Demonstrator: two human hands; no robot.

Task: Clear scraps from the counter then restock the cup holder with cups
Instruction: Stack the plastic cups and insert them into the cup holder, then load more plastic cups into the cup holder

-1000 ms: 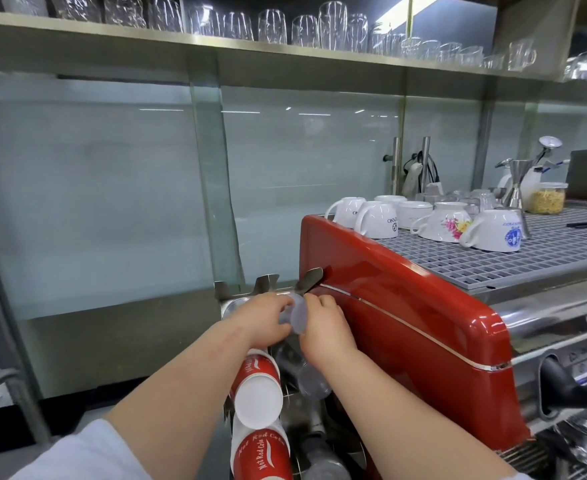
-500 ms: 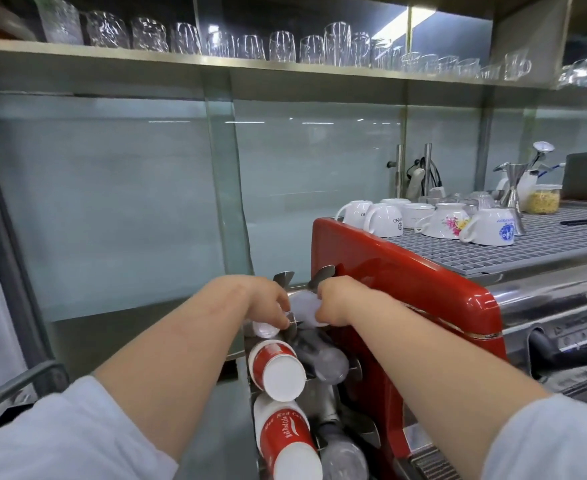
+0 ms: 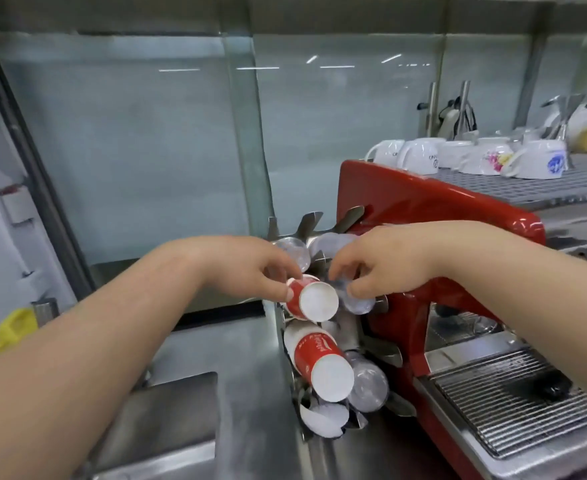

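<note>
The metal cup holder stands on the steel counter against the left side of the red espresso machine. It holds stacks lying on their sides: clear plastic cups at the top, a red paper cup stack in the second row, and a longer red stack with clear cups below. My left hand pinches the second-row red paper cup stack with thumb and forefinger. My right hand has thumb and fingers closed around the clear plastic cup right beside it.
The red espresso machine fills the right side, with white ceramic cups upside down on its top grille and a drip tray in front. A glass partition stands behind. A steel recess and a yellow thing lie left.
The view has tilted downward. Both hands have dropped from the top clear cup to the second row; my left hand now grips the red paper cup stack and my right a clear cup.
</note>
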